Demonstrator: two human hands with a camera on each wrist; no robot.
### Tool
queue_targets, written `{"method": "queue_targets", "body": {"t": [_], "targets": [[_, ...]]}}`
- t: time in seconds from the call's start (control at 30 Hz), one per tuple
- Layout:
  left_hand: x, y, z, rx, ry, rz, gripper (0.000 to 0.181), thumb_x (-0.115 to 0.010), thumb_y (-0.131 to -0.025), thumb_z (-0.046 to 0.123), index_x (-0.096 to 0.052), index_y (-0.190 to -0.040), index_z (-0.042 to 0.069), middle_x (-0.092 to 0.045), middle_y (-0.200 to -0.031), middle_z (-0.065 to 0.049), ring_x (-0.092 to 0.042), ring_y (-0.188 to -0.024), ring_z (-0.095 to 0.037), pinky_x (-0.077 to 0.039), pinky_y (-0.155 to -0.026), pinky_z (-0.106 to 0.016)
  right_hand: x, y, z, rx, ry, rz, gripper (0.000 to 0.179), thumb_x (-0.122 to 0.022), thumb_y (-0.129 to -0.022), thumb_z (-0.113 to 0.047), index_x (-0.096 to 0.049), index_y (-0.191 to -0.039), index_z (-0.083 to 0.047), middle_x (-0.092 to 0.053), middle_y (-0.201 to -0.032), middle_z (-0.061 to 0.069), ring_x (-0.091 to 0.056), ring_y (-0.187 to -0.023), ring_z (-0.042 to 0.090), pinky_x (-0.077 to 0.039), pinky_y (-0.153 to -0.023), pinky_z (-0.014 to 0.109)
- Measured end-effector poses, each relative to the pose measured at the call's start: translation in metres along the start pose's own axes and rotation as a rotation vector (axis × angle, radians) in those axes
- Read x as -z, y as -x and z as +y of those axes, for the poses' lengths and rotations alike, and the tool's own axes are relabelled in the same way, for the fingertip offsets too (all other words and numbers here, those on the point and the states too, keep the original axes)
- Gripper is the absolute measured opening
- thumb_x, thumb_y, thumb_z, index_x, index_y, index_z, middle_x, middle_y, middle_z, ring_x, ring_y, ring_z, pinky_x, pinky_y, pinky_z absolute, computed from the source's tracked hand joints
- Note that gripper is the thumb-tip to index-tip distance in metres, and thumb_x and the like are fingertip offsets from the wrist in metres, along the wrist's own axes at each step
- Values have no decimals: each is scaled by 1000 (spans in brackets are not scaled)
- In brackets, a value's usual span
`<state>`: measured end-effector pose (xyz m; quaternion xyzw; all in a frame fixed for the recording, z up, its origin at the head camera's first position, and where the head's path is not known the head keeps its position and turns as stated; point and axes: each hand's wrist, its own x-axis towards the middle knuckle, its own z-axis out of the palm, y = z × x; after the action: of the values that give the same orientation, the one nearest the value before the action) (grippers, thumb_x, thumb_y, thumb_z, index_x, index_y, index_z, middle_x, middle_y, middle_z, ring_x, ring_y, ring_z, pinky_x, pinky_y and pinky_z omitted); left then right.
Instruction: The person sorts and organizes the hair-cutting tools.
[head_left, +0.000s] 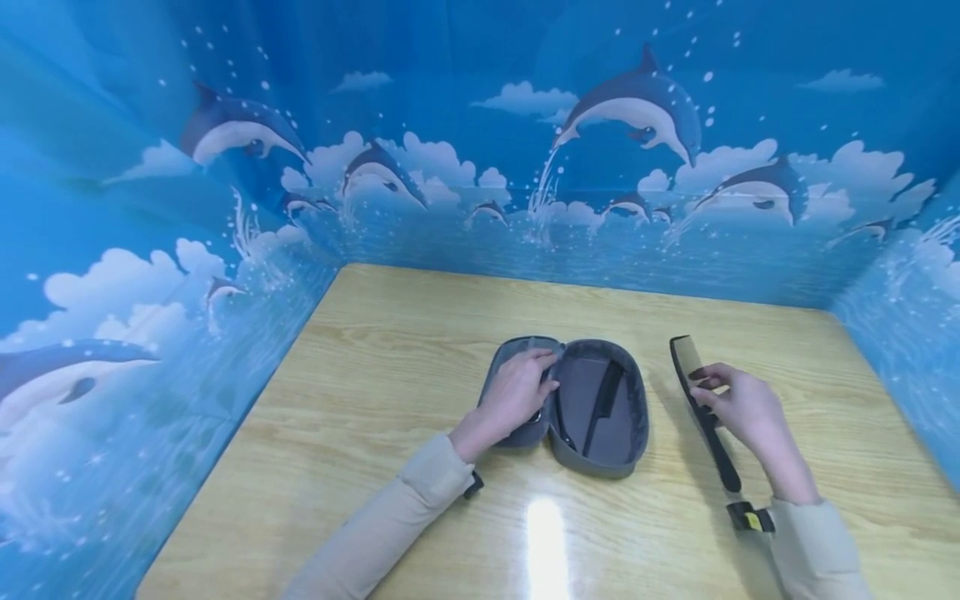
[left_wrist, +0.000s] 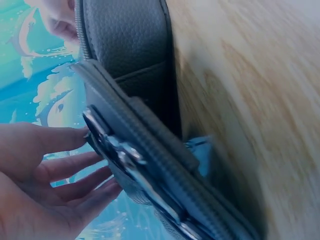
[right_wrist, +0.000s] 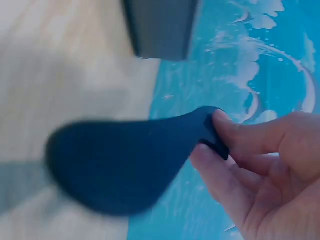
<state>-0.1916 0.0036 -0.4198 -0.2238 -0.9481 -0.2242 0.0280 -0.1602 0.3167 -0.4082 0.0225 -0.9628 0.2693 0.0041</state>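
Observation:
A grey zip case (head_left: 636, 454) lies open on the table, its lid (head_left: 501, 367) folded to the left. My left hand (head_left: 516, 392) reaches over the lid, fingertips near the hinge side. In the left wrist view, fairly straight fingers touch the lid beside a shiny metal tool with a dark loop (left_wrist: 95, 122), perhaps scissors. Inside the case lie a small black comb (head_left: 606, 396) and a slim dark item (head_left: 561, 421) along the hinge. My right hand (head_left: 750, 408) pinches a long-handled black comb (head_left: 723, 462) between thumb and fingers, right of the case.
The wood-grain table (head_left: 405, 325) extends around the case on all sides. A blue dolphin-print backdrop (head_left: 480, 100) rises behind the table and along both sides. A small black-and-yellow device (head_left: 750, 518) sits at my right wrist.

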Motion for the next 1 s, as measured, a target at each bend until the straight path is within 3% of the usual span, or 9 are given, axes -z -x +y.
{"method": "queue_targets", "body": {"t": [0.17,0.3,0.4,0.57,0.73,0.83,1.0], "targets": [[5,-1,8,-32,85,31,38,-65,-101,27,-64,-137,15,-61,-141,-4,-62,-122,-18,-50,-104,-34,6,1,-17,-7,-196,103,39,-65,-101,-17,-56,-128,10,-67,-109,28,-70,-68,9,-60,-56,32],[10,-2,18,-70,181,33,35,-63,-102,28,-66,-135,18,-64,-137,-1,-64,-118,-17,-53,-99,-33,8,2,-36,-4,-419,145,43,-66,-101,-21,-54,-131,6,-69,-99,-3,-66,-73,-6,-61,-60,29],[13,-2,26,-79,287,-2,34,-63,-101,29,-66,-134,19,-67,-133,1,-66,-116,-13,-55,-91,-25,5,2,-51,1,-634,130,37,-68,-99,-16,-53,-128,2,-63,-92,-20,-67,-80,-6,-61,-62,29],[15,-3,34,-54,533,-91,33,-64,-101,28,-68,-130,14,-73,-121,0,-71,-102,-8,-56,-80,-17,-8,4,-78,-4,-919,88,20,-70,-96,-11,-57,-112,-9,-68,-92,-11,-70,-80,4,-61,-66,27],[14,-4,35,-5,734,-113,30,-65,-100,23,-71,-125,6,-77,-108,-10,-75,-82,-11,-61,-72,-26,-28,3,-95,12,-920,98,20,-73,-95,-13,-58,-105,-3,-71,-85,-9,-70,-78,6,-59,-72,23],[13,-4,34,25,747,-104,29,-68,-99,20,-72,-122,4,-77,-104,-12,-73,-72,-9,-61,-67,-25,-38,3,-98,-1,-883,89,22,-73,-95,-14,-56,-104,-1,-71,-82,-12,-70,-79,4,-58,-74,21],[9,-3,32,72,813,-141,28,-70,-96,14,-71,-121,1,-77,-97,-14,-72,-69,-10,-60,-63,-23,-49,4,-96,-2,-871,58,27,-72,-96,-12,-54,-109,3,-70,-83,-12,-70,-79,5,-59,-73,24]]}}
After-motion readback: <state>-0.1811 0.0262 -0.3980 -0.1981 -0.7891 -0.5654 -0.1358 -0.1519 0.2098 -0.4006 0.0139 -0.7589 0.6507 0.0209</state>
